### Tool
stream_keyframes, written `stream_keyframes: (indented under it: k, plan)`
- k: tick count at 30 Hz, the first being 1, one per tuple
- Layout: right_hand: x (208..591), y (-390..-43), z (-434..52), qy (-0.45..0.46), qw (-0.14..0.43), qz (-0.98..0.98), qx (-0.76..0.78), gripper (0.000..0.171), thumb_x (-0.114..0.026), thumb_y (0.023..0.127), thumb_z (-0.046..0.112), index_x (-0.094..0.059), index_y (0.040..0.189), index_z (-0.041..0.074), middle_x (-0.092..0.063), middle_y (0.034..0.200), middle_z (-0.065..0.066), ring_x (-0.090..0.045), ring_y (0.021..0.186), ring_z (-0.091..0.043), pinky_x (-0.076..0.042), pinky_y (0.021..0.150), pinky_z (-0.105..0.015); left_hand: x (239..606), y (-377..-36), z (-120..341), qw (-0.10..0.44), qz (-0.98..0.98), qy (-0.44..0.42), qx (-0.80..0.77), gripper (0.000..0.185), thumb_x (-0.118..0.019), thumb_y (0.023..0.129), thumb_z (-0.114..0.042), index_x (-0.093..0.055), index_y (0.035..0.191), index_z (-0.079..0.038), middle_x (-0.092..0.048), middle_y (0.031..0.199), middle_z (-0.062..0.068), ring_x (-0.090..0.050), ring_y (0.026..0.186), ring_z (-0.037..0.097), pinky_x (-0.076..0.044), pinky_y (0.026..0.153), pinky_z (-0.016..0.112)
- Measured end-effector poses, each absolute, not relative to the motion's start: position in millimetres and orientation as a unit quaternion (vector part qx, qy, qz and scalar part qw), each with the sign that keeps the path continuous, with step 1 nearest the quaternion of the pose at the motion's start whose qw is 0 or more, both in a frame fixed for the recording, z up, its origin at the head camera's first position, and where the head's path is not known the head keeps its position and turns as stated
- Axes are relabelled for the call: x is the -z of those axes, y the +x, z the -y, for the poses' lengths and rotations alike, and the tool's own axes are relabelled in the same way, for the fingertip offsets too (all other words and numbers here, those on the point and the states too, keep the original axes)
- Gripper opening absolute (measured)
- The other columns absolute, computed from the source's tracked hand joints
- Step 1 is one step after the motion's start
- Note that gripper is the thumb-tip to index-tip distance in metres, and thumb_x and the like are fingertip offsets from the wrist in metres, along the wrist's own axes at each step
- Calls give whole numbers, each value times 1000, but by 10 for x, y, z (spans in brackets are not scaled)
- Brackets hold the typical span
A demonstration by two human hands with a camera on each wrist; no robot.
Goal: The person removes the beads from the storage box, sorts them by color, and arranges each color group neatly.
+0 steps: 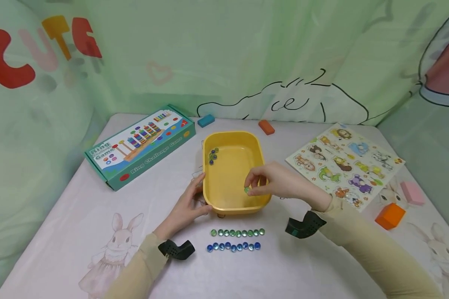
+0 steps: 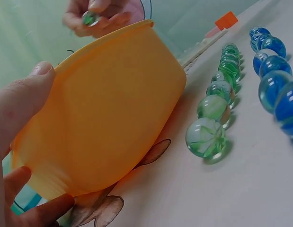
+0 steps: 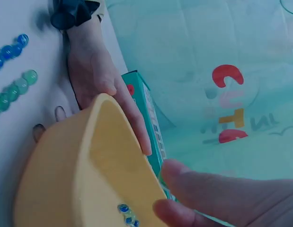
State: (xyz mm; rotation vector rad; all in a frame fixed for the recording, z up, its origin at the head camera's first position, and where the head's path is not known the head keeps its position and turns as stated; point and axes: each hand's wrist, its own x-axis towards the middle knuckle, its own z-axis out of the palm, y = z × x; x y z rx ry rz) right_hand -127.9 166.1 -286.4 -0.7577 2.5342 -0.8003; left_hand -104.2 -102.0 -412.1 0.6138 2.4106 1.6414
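A yellow plastic bin [image 1: 233, 209] stands mid-table, with several dark blue and green marbles [image 1: 212, 156] gathered at its inner left side. My left hand [image 1: 185, 207] rests against the bin's near left corner, fingers along the outer wall and thumb at the near side. Over the bin's near right part, my right hand [image 1: 271, 180] pinches a green marble [image 1: 246, 189] between thumb and fingers. The left wrist view shows this green marble [image 2: 90, 18] above the rim. In front of the bin lie a row of green marbles [image 1: 238, 233] and, nearer, a row of blue marbles [image 1: 233, 248].
A green Ring Challenge Game box [image 1: 142, 145] lies at the back left. Behind the bin are a blue block [image 1: 206, 121] and an orange-red block [image 1: 266, 127]. To the right lie an animal picture board [image 1: 344, 164], an orange block [image 1: 390, 216] and a pink block [image 1: 412, 193].
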Motion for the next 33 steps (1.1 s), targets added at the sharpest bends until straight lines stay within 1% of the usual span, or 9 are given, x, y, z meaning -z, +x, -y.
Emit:
stream_keyframes:
  k: [4, 6, 11, 13, 18, 25, 29, 33]
  plan:
    - [2925, -1133, -1832, -312, 179, -883, 303, 11, -70, 82, 22, -66, 90, 16, -56, 73, 8, -50, 69, -9, -44, 58, -21, 4115, -1035, 1029, 77, -805, 207, -550, 87, -69, 81, -37, -14, 148, -30, -37, 144, 3, -43, 126, 23, -22, 109, 54]
    - [2976, -1075, -1919, -337, 177, -868, 319, 10, -70, 82, 22, -66, 90, 17, -55, 72, 10, -50, 67, -7, -43, 58, -20, 4110, -1034, 1031, 80, -806, 205, -550, 87, -69, 82, -34, -14, 149, -29, -36, 145, 2, -43, 127, 23, -21, 110, 54]
    - [3115, -955, -2112, -363, 200, -838, 355, 14, -68, 83, 27, -66, 93, 17, -54, 73, 10, -49, 66, -5, -43, 56, -20, 4126, -1032, 1034, 79, -806, 204, -549, 87, -69, 82, -35, -14, 149, -30, -39, 143, 3, -43, 126, 23, -21, 109, 54]
    - [3190, -912, -2166, -362, 210, -831, 367, 14, -68, 84, 27, -66, 93, 17, -55, 72, 9, -49, 65, -5, -43, 55, -20, 4141, -1031, 1036, 77, -808, 203, -548, 87, -69, 81, -38, -14, 148, -30, -40, 142, 3, -44, 125, 23, -21, 109, 55]
    - [3441, -841, -2236, -337, 231, -825, 392, 13, -70, 81, 24, -65, 90, 17, -58, 71, 7, -50, 62, -4, -43, 55, -20, 4154, -1024, 1036, 78, -810, 198, -546, 87, -69, 81, -38, -14, 148, -31, -42, 140, 4, -44, 125, 24, -21, 109, 55]
    - [3721, -829, -2254, -285, 228, -842, 397, 12, -74, 77, 20, -66, 85, 16, -57, 70, 6, -49, 62, -4, -43, 55, -18, 4138, -1029, 1020, 80, -810, 196, -547, 87, -69, 81, -37, -13, 148, -34, -42, 140, 3, -43, 126, 22, -20, 110, 54]
    - [3804, -820, -2254, -287, 221, -847, 388, 12, -74, 77, 21, -65, 84, 16, -55, 69, 8, -47, 61, -1, -41, 54, -17, 4139, -1034, 1012, 83, -809, 194, -548, 87, -70, 82, -30, -13, 147, -36, -43, 140, 3, -43, 125, 22, -19, 110, 54]
    - [3832, -808, -2250, -292, 214, -848, 386, 13, -74, 77, 22, -65, 84, 15, -54, 68, 10, -46, 60, 0, -41, 53, -17, 4130, -1036, 999, 87, -809, 192, -548, 89, -70, 82, -21, -12, 148, -31, -43, 140, 9, -43, 126, 26, -19, 110, 54]
